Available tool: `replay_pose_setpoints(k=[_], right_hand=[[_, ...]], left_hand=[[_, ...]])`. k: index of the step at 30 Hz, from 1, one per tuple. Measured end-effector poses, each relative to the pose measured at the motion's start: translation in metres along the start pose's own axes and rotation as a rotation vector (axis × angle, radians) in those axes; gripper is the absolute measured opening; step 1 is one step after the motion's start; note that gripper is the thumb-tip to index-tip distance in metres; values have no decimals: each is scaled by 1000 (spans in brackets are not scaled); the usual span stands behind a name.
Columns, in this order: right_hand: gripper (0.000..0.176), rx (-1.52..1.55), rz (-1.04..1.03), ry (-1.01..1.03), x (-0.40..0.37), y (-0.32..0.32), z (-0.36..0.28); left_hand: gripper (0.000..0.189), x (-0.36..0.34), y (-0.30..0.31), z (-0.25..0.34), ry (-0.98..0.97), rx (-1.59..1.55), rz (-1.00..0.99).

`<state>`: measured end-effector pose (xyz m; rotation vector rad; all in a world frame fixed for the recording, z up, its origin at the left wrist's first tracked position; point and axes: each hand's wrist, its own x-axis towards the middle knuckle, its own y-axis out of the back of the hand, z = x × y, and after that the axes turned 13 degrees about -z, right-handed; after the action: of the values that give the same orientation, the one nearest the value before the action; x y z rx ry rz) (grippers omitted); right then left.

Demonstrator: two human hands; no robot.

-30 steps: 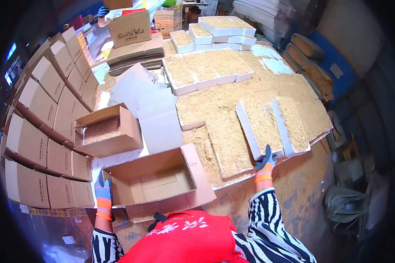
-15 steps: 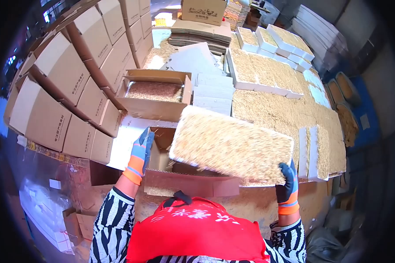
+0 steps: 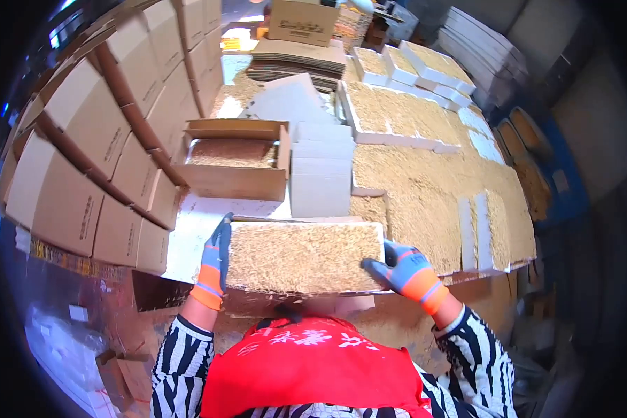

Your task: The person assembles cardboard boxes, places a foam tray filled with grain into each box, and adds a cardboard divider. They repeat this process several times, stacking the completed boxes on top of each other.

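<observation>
A white shallow tray (image 3: 305, 259) filled with straw-coloured flaky bits lies level over an open cardboard box (image 3: 352, 304), covering most of it. How deep the tray sits in the box is hidden. My right hand (image 3: 403, 270), gloved in grey and orange, grips the tray's right end, thumb over the flakes. At the left, my gloved left hand (image 3: 214, 258) is closed on the side wall of the box, right beside the tray's left end. Some flakes show along the near edge.
Behind stands another open carton (image 3: 233, 182) with a filled tray inside. Stacked cartons (image 3: 70, 202) line the left. Grey-white sheets (image 3: 320, 171) lie mid-table, flattened cardboard (image 3: 296, 63) farther back. Filled trays (image 3: 397, 115) cover the right, two tipped on edge (image 3: 482, 233).
The filled tray has moved left and down from its slant, now straight over the box. My right hand has travelled left with it. My left hand stays at the box's left side.
</observation>
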<state>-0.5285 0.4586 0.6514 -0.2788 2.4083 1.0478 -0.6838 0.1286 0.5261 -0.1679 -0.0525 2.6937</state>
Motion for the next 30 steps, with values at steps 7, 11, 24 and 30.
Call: replay_pose_setpoints(k=[7, 11, 24, 30], right_hand=[[51, -428, 281, 16, 35, -18, 13], [63, -379, 396, 101, 36, -31, 23], [87, 1295, 1197, -93, -53, 75, 432], [46, 1450, 1512, 305, -68, 82, 372]], left_hand=[[42, 15, 24, -22, -56, 18, 8], [38, 21, 6, -1, -115, 184, 34], [42, 30, 30, -2, 47, 69, 17], [41, 23, 51, -30, -35, 620, 33]])
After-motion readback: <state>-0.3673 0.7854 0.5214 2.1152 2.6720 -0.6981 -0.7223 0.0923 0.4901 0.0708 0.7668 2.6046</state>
